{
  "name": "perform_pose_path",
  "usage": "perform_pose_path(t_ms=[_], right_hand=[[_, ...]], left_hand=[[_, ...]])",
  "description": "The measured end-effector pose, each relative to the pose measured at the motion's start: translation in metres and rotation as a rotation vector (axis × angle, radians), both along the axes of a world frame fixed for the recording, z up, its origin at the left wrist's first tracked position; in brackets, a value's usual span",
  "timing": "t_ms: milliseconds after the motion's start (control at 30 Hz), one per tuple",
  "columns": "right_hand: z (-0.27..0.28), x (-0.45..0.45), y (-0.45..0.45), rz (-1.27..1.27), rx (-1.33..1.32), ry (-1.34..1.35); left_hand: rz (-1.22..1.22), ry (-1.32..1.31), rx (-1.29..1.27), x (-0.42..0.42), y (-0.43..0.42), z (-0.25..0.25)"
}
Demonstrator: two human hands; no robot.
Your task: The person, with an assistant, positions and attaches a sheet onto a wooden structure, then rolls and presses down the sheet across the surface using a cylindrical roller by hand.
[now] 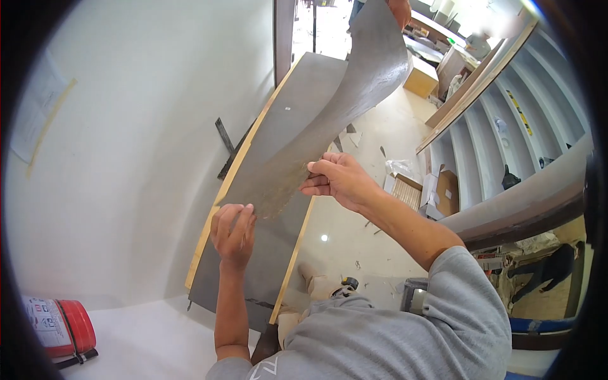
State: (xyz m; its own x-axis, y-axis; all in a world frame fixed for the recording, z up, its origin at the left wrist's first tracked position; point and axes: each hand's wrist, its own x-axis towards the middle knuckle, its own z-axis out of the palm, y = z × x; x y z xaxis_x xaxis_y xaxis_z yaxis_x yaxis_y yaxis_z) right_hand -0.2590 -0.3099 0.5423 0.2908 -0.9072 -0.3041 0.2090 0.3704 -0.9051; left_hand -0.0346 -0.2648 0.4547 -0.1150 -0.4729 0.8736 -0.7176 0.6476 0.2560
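A thin grey flexible sheet (364, 82) curves up from a long grey board (218, 278) with yellowish wooden edges. My left hand (234, 234) pinches the near left corner of the sheet, low over the board. With bent fingers, my right hand (335, 180) grips the sheet's near right corner, a little higher. At the far end, another person's hand (400, 11) holds the raised end of the sheet. Brownish residue marks the sheet's surface between my hands. The fingertips of both my hands are partly hidden at the sheet's edge.
A white wall (126, 126) runs along the left side, with a red bucket (77, 326) at its foot. Right of the board, an open cardboard box (446, 190) stands on the shiny floor near grey shelving (525, 95). Small debris lies on the floor.
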Motion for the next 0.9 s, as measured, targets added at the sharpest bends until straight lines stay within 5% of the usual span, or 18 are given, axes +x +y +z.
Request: perform_pose_path(t_ms=[100,300,367,433,500,667,900], right_hand=[[0.012,0.001,-0.002,-0.001,-0.022,0.016],[0.051,0.005,0.007,0.052,-0.193,-0.077],[0.025,-0.006,0.02,-0.064,-0.376,0.021],[-0.056,-0.028,0.017,-0.332,-0.441,0.19],[-0.159,-0.047,0.018,-0.488,-0.204,0.325],[-0.301,-0.012,0.037,-0.107,0.448,0.04],[-0.306,0.111,0.022,0.047,0.702,-0.496]], left_hand=[[-0.094,0.084,-0.06,-0.006,-0.01,0.014],[0.137,0.422,0.179,-0.003,-0.002,0.061],[0.191,0.567,0.27,0.009,0.009,0.071],[0.266,0.683,0.318,0.022,0.019,0.084],[0.396,0.734,0.328,0.036,0.037,0.094],[0.548,0.761,0.197,0.079,0.078,0.104],[0.422,0.702,0.109,0.112,0.134,0.139]])
